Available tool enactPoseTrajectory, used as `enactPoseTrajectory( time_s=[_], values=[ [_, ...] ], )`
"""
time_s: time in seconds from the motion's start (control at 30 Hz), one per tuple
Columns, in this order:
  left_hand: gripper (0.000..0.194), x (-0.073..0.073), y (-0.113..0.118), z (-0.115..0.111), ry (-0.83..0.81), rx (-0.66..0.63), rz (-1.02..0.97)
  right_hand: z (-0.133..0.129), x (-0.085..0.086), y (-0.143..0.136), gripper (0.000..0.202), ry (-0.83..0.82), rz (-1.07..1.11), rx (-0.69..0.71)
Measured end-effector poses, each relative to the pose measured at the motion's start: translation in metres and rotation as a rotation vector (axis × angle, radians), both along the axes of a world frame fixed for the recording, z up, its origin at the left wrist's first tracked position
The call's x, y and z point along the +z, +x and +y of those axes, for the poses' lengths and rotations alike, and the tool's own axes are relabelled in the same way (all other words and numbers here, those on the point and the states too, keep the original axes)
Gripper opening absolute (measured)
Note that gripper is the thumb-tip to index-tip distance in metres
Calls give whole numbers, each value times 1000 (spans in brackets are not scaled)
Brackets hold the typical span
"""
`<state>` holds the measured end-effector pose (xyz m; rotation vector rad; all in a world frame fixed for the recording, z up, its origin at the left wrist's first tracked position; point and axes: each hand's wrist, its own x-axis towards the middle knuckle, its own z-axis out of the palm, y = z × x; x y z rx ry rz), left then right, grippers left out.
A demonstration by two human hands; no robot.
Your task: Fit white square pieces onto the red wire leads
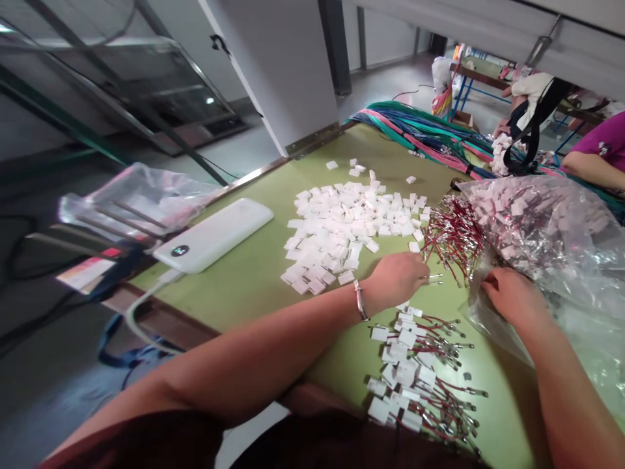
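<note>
A green workbench [273, 273] spread before the person, a clear bag [541, 221] of white pieces at right, a heap of white connectors [351, 218] at centre, red-wired connectors [407, 371] in the foreground and red wires [456, 228] between heap and bag. The right hand [517, 299] curled at the bag, its hold impossible to tell; the left hand [398, 280] pinched metal-tipped leads [435, 280] near the wires.
</note>
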<state>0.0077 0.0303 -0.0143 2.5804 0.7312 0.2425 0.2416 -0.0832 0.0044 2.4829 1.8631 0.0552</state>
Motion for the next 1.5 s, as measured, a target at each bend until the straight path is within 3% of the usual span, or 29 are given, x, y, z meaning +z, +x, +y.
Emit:
enactPoseTrajectory(
  time_s=[0.17, 0.3, 0.4, 0.53, 0.6, 0.77, 1.07, 1.17, 1.27, 1.4, 1.5],
  values=[
    [27, 5, -8, 2, -139, 58, -131, -1, 4, 7, 21, -43, -23, -12],
    [36, 17, -18, 0, -232, 6, -227, -5, 16, 4, 24, 132, -51, -49],
    [39, 21, -20, -5, -300, -4, -195, -5, 21, -15, 26, 186, 138, -52],
    [30, 16, -18, -13, -361, 15, -170, -5, 14, -50, 24, 234, 503, 169],
    [28, 13, -17, -15, -392, 4, -216, -6, 9, -65, 23, 303, 598, 216],
    [27, 13, -17, -17, -426, 0, -266, -6, 2, -83, 21, 368, 707, 256],
    [26, 15, -18, -15, -392, -110, -230, -9, 2, -85, 22, 334, 833, 211],
    [30, 16, -18, -16, -302, -126, -198, -8, 1, -81, 20, 322, 780, 273],
    [30, 16, -18, -17, -70, -168, -80, -8, 1, -80, 20, 250, 743, 307],
    [17, 14, -19, -19, 227, -368, 33, -14, 3, -86, 24, 52, 824, 244],
    [15, 11, -18, -20, 314, -460, 2, -15, 7, -90, 29, -49, 941, 174]
  ],
)
